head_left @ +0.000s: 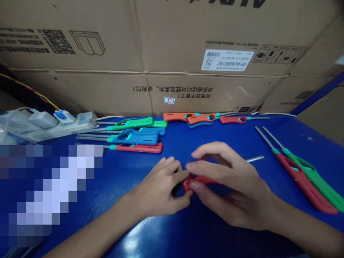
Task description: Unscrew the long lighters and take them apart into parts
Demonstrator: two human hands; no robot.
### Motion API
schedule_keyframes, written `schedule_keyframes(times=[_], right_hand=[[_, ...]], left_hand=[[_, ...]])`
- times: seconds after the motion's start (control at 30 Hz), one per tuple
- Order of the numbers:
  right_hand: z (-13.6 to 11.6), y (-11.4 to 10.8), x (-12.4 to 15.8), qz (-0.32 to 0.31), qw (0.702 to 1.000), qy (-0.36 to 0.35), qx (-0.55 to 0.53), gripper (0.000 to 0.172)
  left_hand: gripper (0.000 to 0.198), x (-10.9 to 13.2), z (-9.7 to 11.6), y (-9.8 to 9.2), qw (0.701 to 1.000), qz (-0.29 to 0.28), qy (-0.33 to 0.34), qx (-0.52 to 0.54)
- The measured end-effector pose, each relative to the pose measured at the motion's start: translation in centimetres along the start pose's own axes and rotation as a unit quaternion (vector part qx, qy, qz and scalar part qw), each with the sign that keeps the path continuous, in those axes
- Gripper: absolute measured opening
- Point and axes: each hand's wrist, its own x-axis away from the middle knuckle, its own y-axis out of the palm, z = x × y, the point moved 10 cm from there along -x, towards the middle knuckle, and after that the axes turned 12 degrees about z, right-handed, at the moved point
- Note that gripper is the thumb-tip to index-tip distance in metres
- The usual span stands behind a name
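Note:
A red long-nosed lighter [200,180] lies on the blue table [188,143] between my hands, its metal tube [255,158] poking out to the right. My left hand [161,188] pinches the handle end from the left, fingers curled. My right hand [228,182] covers the lighter's body from the right, thumb and fingers closed around it. Most of the lighter is hidden under my right hand.
Green, blue and red lighters [137,134] lie in a group at the back left. Orange and red ones [204,118] sit against the cardboard boxes [172,53]. A red and a green lighter [306,175] lie at the right. A power strip [61,125] is at the far left.

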Motion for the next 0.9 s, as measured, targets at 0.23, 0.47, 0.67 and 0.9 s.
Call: schedule_keyframes(times=[0.23, 0.47, 0.67, 0.9], right_hand=[[-0.05, -0.26, -0.15, 0.022, 0.999, -0.005, -0.047, 0.042], [-0.61, 0.27, -0.06, 0.002, 0.999, -0.02, -0.042, 0.05], [0.06, 0.03, 0.14, 0.009, 0.999, -0.018, 0.034, 0.034], [-0.02, -0.2, -0.02, 0.033, 0.998, -0.001, -0.045, 0.051]], left_hand=[[0.018, 0.17, 0.12, 0.35, 1.0, -0.013, 0.007, -0.015], [0.018, 0.18, -0.04, 0.46, 1.0, -0.027, 0.003, -0.013], [0.018, 0.46, -0.21, 0.74, 1.0, -0.027, -0.005, -0.012], [0.018, 0.11, 0.07, 0.37, 1.0, -0.02, 0.004, -0.009]])
